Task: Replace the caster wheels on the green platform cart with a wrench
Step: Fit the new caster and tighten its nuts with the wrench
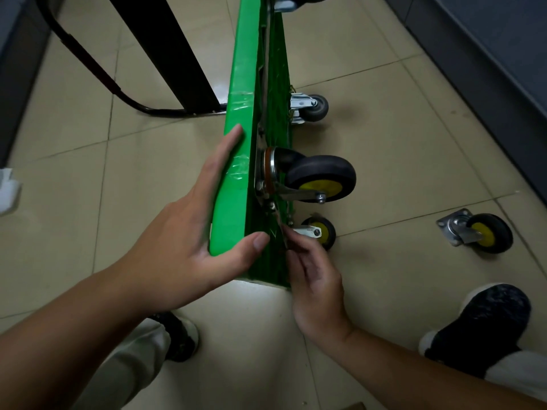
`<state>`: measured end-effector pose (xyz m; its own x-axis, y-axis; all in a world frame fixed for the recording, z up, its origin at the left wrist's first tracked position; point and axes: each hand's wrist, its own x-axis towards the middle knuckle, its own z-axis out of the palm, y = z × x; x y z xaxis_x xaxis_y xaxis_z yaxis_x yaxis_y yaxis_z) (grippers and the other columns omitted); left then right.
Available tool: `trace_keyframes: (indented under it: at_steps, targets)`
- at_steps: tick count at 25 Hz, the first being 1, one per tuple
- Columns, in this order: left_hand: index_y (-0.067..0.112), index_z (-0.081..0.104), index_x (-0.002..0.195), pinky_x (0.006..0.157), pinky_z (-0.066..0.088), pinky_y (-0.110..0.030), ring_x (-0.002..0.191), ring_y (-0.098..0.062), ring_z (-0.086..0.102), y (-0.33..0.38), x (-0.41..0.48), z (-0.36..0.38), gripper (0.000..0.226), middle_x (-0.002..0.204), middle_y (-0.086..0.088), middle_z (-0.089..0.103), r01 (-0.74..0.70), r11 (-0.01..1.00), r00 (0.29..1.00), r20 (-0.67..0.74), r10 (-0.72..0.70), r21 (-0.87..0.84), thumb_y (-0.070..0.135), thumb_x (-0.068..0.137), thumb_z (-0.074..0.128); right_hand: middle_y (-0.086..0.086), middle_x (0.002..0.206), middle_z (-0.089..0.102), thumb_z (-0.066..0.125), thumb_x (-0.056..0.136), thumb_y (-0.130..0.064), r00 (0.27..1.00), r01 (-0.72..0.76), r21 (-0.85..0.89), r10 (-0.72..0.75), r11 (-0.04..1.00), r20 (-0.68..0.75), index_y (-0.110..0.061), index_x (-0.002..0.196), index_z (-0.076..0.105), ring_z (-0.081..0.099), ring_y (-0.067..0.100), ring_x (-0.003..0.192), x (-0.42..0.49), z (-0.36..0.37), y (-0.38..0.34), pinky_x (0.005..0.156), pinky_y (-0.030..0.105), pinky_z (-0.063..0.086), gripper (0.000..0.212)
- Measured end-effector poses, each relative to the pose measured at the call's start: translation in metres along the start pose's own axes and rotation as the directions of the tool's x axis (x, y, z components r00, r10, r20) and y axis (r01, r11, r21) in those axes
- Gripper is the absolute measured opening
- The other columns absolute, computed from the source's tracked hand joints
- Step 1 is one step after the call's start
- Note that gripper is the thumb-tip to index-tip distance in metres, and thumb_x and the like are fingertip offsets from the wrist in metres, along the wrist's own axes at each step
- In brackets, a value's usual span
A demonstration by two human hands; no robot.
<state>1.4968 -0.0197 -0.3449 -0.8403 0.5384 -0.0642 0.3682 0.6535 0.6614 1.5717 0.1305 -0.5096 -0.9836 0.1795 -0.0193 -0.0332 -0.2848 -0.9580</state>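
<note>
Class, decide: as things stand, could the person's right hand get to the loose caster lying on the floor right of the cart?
Probably yes: only bare tile lies between the right hand and the loose caster, though it pinches a thin metal piece.

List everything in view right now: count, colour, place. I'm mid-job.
platform cart: one, green, on edge on the tiles
yellow-hub casters: two, black, mounted at near end
grey caster: one, mounted further along
loose caster: one, black and yellow, floor at right
cart handle: one, black, left of cart
wrench: one, silver, at near caster plate
shoes: two, dark, bottom
left hand: resting on cart's top edge
right hand: pinching the wrench
</note>
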Motion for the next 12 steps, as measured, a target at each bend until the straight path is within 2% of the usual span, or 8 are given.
trace_keyframes:
  at_steps: [4, 7, 8, 9, 11, 12]
  targets:
    - [0.054, -0.002, 0.155, 0.068, 0.06, -0.038, 0.082, -0.009, 0.067, 0.0, 0.0, 0.002, 0.097, 0.112, 0.059, 0.038, 0.008, 1.0, 1.0, -0.012, -0.008, -0.002, 0.07, 0.077, 0.053, 0.002, 0.134, 0.065, 0.048, 0.103, -0.003, 0.997, 0.014, -0.029, -0.012, 0.999, 0.078, -0.027, 0.13, 0.062, 0.057, 0.025, 0.13, 0.013, -0.004, 0.009, 0.108, 0.055, 0.046, 0.039]
    - [0.054, -0.001, 0.155, 0.067, 0.06, -0.042, 0.081, -0.008, 0.067, 0.001, -0.001, 0.003, 0.096, 0.112, 0.059, 0.039, 0.008, 1.0, 1.0, -0.022, -0.008, -0.015, 0.071, 0.077, 0.052, 0.004, 0.131, 0.066, 0.049, 0.103, -0.004, 0.997, 0.022, -0.036, -0.02, 0.999, 0.071, -0.027, 0.13, 0.063, 0.059, 0.026, 0.127, 0.011, -0.004, 0.003, 0.107, 0.052, 0.048, 0.038]
    - [0.055, -0.002, 0.155, 0.067, 0.06, -0.043, 0.081, -0.009, 0.067, 0.001, -0.001, 0.003, 0.095, 0.111, 0.06, 0.037, 0.008, 1.0, 1.0, -0.026, -0.008, -0.018, 0.071, 0.077, 0.052, 0.003, 0.127, 0.068, 0.049, 0.103, -0.005, 0.997, -0.009, -0.012, 0.01, 1.0, 0.076, -0.032, 0.129, 0.064, 0.063, 0.024, 0.12, 0.008, -0.002, -0.001, 0.101, 0.047, 0.052, 0.04]
    - [0.055, -0.002, 0.154, 0.068, 0.06, -0.043, 0.081, -0.01, 0.067, 0.002, -0.001, 0.003, 0.095, 0.111, 0.06, 0.036, 0.007, 1.0, 1.0, -0.031, -0.007, -0.019, 0.071, 0.077, 0.051, 0.0, 0.117, 0.071, 0.049, 0.103, -0.006, 0.996, -0.039, -0.004, 0.039, 0.999, 0.079, -0.037, 0.127, 0.065, 0.068, 0.02, 0.104, 0.003, 0.001, -0.008, 0.088, 0.039, 0.057, 0.042]
    - [0.058, -0.003, 0.153, 0.068, 0.059, -0.042, 0.077, -0.008, 0.067, 0.002, -0.002, 0.003, 0.095, 0.116, 0.048, 0.044, 0.008, 1.0, 0.999, -0.043, -0.009, -0.021, 0.073, 0.076, 0.05, 0.0, 0.088, 0.069, 0.05, 0.104, -0.009, 0.995, -0.082, -0.027, 0.083, 0.996, 0.053, -0.043, 0.121, 0.068, 0.058, 0.016, 0.066, -0.005, 0.007, -0.024, 0.058, 0.027, 0.049, 0.042]
    - [0.06, -0.004, 0.152, 0.067, 0.059, -0.041, 0.075, -0.008, 0.067, 0.002, -0.003, 0.002, 0.094, 0.116, 0.038, 0.049, 0.01, 1.0, 0.999, -0.047, -0.011, -0.021, 0.074, 0.075, 0.05, 0.004, 0.08, 0.066, 0.05, 0.104, -0.01, 0.994, -0.102, -0.042, 0.104, 0.994, 0.035, -0.044, 0.117, 0.069, 0.052, 0.017, 0.058, -0.007, 0.008, -0.033, 0.051, 0.026, 0.043, 0.041]
